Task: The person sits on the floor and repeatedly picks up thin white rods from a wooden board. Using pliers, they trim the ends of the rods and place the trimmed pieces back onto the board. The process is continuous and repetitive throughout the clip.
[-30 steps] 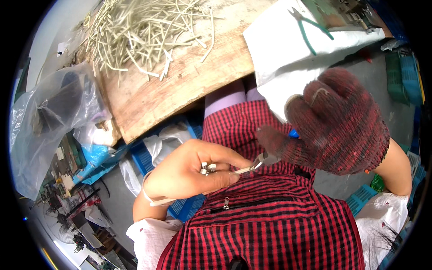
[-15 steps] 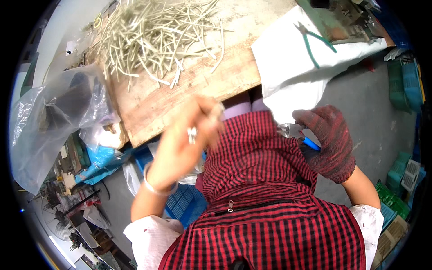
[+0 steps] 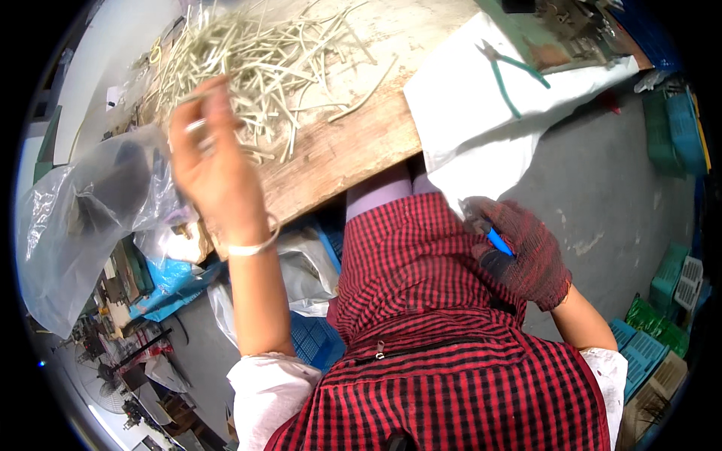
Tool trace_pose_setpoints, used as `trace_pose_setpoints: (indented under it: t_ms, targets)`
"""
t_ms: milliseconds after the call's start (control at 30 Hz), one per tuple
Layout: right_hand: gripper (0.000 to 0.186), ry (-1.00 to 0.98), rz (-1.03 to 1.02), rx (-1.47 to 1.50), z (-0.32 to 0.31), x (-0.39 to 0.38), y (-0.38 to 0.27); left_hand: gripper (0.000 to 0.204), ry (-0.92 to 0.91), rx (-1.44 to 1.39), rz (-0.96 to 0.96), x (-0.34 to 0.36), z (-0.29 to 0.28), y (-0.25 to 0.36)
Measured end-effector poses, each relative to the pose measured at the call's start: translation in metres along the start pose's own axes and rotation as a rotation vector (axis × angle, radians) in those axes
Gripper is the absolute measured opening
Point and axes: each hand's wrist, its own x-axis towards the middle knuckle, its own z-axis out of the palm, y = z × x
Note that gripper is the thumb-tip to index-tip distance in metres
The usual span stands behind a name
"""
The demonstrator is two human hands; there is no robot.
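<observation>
Wearing a dark red knitted glove, my right hand is closed around blue-handled pliers above my lap. Their metal head points toward a white cloth and is partly hidden. My bare left hand, with a ring and a pale bracelet, reaches over the near left side of a heap of pale thin strips. Its fingers are bent together and blurred, with a short pale strip appearing at the fingertips. The heap lies on a worn wooden board.
Green-handled pliers lie on the white cloth right of the board. A clear plastic bag hangs at the left. Below the board stands a blue crate. Green and blue baskets are on the floor at right.
My left hand has moved from above the board's near edge, up and left to the heap. My right hand has shifted slightly left and down with the blue-handled pliers.
</observation>
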Motion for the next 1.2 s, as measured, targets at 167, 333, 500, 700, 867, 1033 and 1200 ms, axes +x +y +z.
trace_pose_setpoints:
  t_ms: [167,333,500,700,867,1033,1200]
  targets:
    - [0.057,-0.048,-0.027,0.067,-0.001,0.016,-0.033,0.038,-0.189,-0.243,-0.736,-0.06,-0.03,0.066]
    - [0.06,0.051,-0.281,-0.136,-0.003,0.027,-0.056,0.035,-0.567,-0.587,-1.18,-0.088,-0.045,0.087]
    - [0.059,-0.033,-0.28,-0.353,-0.014,0.032,-0.081,0.034,-0.612,-0.566,-1.225,-0.078,-0.047,0.098]
    - [0.054,0.05,-0.32,-0.47,-0.019,0.027,-0.09,0.033,-0.659,-0.536,-1.299,-0.067,-0.048,0.1]
    - [0.052,0.032,-0.341,-0.479,-0.017,0.025,-0.086,0.031,-0.607,-0.594,-1.29,-0.07,-0.044,0.1]
    - [0.05,-0.004,-0.394,-0.545,-0.021,0.027,-0.08,0.03,-0.611,-0.628,-1.378,-0.067,-0.046,0.098]
    - [0.048,-0.098,-0.516,-0.716,-0.034,0.027,-0.073,0.028,-0.745,-0.518,-1.36,-0.056,-0.047,0.101]
